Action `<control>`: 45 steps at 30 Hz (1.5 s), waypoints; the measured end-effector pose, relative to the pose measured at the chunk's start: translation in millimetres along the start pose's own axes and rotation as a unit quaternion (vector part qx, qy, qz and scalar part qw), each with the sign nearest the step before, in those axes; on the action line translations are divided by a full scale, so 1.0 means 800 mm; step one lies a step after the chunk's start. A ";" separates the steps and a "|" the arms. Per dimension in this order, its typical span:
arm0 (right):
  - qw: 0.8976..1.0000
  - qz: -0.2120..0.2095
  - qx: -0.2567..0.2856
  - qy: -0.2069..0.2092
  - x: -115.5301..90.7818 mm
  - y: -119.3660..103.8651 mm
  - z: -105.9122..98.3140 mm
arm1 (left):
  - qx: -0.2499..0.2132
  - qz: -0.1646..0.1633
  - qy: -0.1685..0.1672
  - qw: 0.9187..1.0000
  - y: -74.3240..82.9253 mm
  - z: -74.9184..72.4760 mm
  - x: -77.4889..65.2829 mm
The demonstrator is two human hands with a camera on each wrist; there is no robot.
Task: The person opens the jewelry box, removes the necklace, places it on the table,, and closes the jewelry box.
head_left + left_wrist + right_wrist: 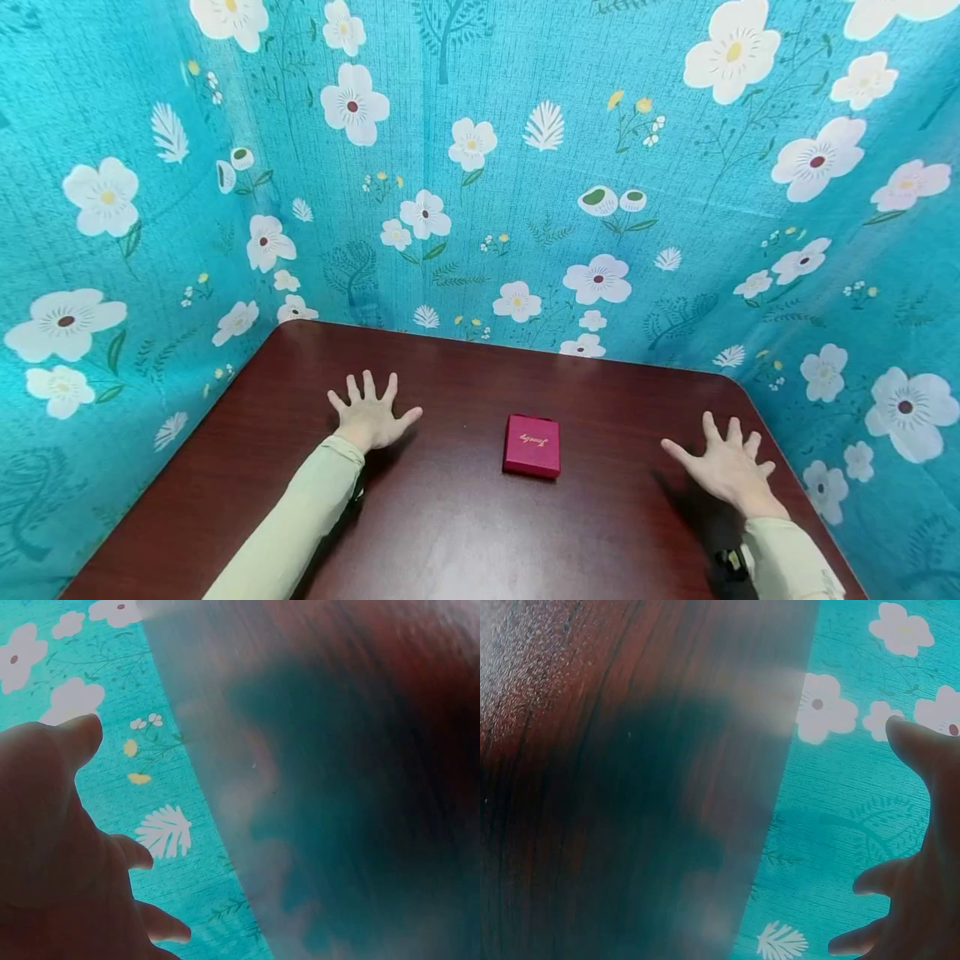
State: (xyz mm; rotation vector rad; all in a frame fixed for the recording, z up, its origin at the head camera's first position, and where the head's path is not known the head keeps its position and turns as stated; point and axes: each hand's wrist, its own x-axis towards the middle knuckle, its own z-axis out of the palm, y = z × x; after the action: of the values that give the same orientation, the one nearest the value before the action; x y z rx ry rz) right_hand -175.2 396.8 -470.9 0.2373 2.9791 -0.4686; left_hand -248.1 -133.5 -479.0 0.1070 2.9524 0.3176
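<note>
A small flat red box (532,447) with gold lettering lies on the dark wood table (450,517), between the two hands. To its left, my left hand (371,419) has its fingers spread and holds nothing. My right hand (727,467) is over the table's right side, fingers spread wide and likewise holding nothing. In the left wrist view the left hand (60,832) shows thumb and fingers apart, dark against the cloth. The right wrist view has the right hand (930,847) at its right edge, thumb and fingers apart. Neither wrist view shows the box.
A turquoise curtain (480,225) with white flowers hangs behind the table and along both sides. The table's back edge (510,343) runs close to the cloth. Pale sleeves cover both forearms, and a dark band (729,565) sits at the right wrist.
</note>
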 end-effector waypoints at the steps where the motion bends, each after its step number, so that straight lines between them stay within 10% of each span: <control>1: 1.000 0.002 0.002 -0.004 -0.001 0.000 0.002 | 0.001 -0.001 -0.004 1.000 0.000 0.001 0.000; 25: 1.000 -0.006 -0.001 0.007 0.008 -0.011 0.006 | -0.030 0.017 -0.027 0.999 0.000 -0.003 0.008; 34: 0.994 -0.066 0.029 0.077 0.010 -0.014 0.015 | -0.099 0.148 0.037 0.983 0.013 -0.012 0.011; 45: 0.986 -0.143 0.074 0.033 0.009 -0.031 0.027 | -0.136 0.213 0.032 0.967 0.033 -0.002 0.005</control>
State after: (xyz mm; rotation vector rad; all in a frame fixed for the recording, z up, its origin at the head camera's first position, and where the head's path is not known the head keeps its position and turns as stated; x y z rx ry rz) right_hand -184.6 368.0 -485.2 -0.1689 3.0576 -0.7287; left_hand -250.9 -107.6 -472.7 0.7096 2.8862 0.7911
